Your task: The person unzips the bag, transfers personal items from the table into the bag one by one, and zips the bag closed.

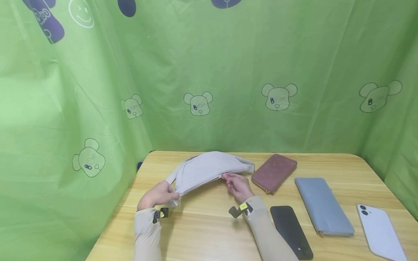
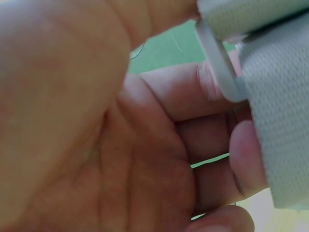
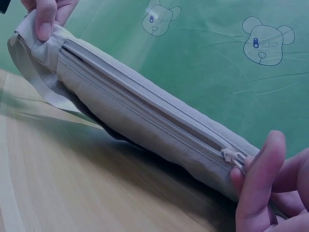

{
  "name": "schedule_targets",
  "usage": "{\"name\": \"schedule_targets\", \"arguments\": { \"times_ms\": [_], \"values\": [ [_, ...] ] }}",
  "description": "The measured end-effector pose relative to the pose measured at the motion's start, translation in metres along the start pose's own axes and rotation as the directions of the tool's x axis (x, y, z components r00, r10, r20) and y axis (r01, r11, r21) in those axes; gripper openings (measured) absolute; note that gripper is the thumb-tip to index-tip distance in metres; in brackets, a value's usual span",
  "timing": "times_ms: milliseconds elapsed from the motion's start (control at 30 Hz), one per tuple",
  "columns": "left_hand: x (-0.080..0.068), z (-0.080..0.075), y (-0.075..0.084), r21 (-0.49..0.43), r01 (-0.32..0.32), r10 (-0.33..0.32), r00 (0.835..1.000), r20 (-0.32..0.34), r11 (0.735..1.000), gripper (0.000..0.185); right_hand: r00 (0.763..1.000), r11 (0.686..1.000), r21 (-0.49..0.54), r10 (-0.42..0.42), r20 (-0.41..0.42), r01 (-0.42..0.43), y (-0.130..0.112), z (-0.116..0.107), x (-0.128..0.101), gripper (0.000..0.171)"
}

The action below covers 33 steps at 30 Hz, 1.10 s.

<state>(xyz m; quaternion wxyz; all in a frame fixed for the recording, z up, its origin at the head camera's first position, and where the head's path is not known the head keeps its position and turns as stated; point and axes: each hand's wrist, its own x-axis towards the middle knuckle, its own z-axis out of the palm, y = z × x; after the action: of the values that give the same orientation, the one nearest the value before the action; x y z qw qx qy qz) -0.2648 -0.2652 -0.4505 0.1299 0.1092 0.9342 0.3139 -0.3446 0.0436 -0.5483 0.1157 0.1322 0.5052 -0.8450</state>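
Observation:
A light grey fabric waist bag (image 1: 205, 170) is held just above the wooden table (image 1: 209, 232), its long zipper (image 3: 145, 108) facing me. My left hand (image 1: 160, 194) grips the bag's left end (image 3: 38, 38) with the thumb on top; the left wrist view shows its curled fingers (image 2: 193, 125) against the grey cloth and strap (image 2: 280, 116). My right hand (image 1: 238, 185) pinches the zipper pull (image 3: 234, 157) near the bag's right end. The zipper looks closed along the length that shows.
To the right of the bag lie a maroon wallet (image 1: 273, 172), a grey-blue zip wallet (image 1: 323, 204), a black phone (image 1: 291, 231) and a white phone (image 1: 380, 230). Green printed cloth (image 1: 209, 72) hangs behind and at both sides of the table.

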Motion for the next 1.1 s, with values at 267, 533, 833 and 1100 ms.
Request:
{"name": "schedule_targets", "arguments": {
  "times_ms": [267,533,833,1100],
  "values": [
    [0.0,0.0,-0.001,0.001,0.007,-0.007,1.0,-0.002,1.0,0.026,1.0,1.0,0.014,-0.01,-0.007,0.01,-0.002,-0.004,0.0,0.012],
    [-0.002,-0.001,-0.004,-0.003,0.026,-0.026,1.0,-0.015,1.0,0.026,1.0,1.0,0.022,-0.017,-0.014,0.018,-0.006,-0.01,0.003,0.011],
    [-0.004,-0.003,-0.002,-0.009,0.019,-0.019,1.0,-0.013,1.0,0.028,1.0,0.999,0.033,-0.03,-0.005,0.03,-0.012,-0.015,0.001,0.011],
    [-0.006,-0.003,-0.005,-0.011,0.019,-0.019,1.0,-0.016,1.0,0.024,0.999,0.999,0.033,-0.042,-0.019,0.042,-0.015,-0.021,0.003,0.015]
  ]
}}
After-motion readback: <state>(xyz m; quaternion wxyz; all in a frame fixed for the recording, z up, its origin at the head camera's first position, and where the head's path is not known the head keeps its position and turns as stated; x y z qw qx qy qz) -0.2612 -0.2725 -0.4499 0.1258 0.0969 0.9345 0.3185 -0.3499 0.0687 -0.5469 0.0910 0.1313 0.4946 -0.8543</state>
